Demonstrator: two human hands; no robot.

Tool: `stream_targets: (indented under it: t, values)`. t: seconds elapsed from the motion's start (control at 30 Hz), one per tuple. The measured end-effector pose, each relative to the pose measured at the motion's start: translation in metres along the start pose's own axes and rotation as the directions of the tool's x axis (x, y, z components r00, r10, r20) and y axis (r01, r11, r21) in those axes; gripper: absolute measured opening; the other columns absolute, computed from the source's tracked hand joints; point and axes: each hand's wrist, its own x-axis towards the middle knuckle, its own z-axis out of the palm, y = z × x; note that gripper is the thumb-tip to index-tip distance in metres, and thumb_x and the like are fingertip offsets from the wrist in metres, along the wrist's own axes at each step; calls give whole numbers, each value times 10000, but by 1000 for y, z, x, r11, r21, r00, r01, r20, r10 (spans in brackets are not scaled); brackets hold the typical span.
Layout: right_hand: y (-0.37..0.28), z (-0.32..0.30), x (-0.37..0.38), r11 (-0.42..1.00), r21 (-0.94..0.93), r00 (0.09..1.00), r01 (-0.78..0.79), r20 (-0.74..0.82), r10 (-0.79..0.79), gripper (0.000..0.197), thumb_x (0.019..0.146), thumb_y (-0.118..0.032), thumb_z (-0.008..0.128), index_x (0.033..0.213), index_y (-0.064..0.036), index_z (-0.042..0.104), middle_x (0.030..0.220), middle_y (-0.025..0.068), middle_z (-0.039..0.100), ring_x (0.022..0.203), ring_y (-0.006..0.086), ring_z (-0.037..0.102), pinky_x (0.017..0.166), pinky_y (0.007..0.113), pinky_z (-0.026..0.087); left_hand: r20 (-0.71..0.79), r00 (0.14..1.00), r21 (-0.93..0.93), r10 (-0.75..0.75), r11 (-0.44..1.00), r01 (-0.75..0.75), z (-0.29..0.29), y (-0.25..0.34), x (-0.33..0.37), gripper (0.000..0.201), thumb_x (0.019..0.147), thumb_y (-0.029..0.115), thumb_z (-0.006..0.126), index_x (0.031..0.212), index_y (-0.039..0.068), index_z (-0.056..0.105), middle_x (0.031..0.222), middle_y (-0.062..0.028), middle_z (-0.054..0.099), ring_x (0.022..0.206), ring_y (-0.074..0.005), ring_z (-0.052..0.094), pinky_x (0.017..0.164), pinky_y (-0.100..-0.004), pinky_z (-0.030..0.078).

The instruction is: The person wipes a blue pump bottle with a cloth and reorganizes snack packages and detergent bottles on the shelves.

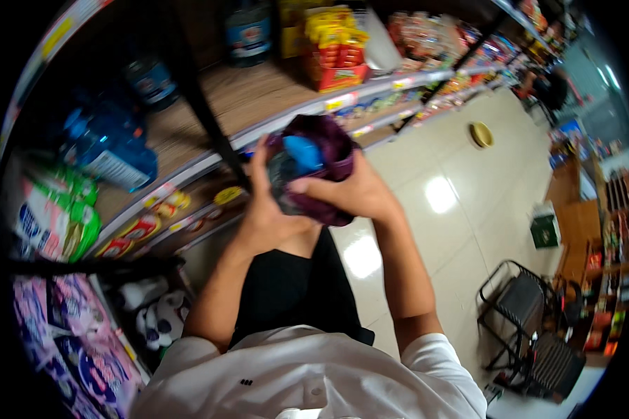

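Left hand (257,199) grasps blue-topped container (297,162), centre frame; right hand (362,190) clutches purple cloth (337,148). Likely wiping: brace container, turn it against cloth.

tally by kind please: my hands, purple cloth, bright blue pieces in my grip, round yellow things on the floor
Hands (left, right): 2
Purple cloth: 1
Blue piece, blurred, exact kind unclear: 1
Round yellow thing: 1
Total: 5
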Motion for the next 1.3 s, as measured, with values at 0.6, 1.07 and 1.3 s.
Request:
stream_targets:
  t: [0.6, 1.07, 1.3]
  values:
    - [-1, 37, 13, 1000, -12, 875, 26, -484, -29, 357, 775, -168, 890, 1043, 7, 733, 841, 58, 753, 767, 103, 673, 746, 299, 559, -367, 928, 319, -59, 930, 185, 48, -27, -16, 1198, 542, 331, 1032, 1433, -28, 316, 1334, -248, 495, 1259, -420, 507, 1052, -526, 426]
    - [-12, -5, 24, 982, -102, 955, -157, 238, 177, 842, 597, -232, 1011, 1302, 2, 613, 1169, 56, 694, 1077, 162, 627, 986, 312, 506, 217, 909, 115, -355, 934, 337, -27, -20, -6, 935, 550, 191, 1034, 1350, 12, 584, 1290, -111, 662, 1206, -237, 631, 1055, -381, 504]
    - [-13, 53, 4, 823, -554, 937, 122, -210, -280, 449, 692, -373, 871, 895, -16, 691, 826, 194, 689, 827, 427, 657, 748, 469, 529, 14, 985, 4, -172, 985, 172, -15, -25, -23, 806, 649, 93, 962, 1334, 10, 546, 1268, -125, 648, 1176, -250, 635, 1028, -386, 509]
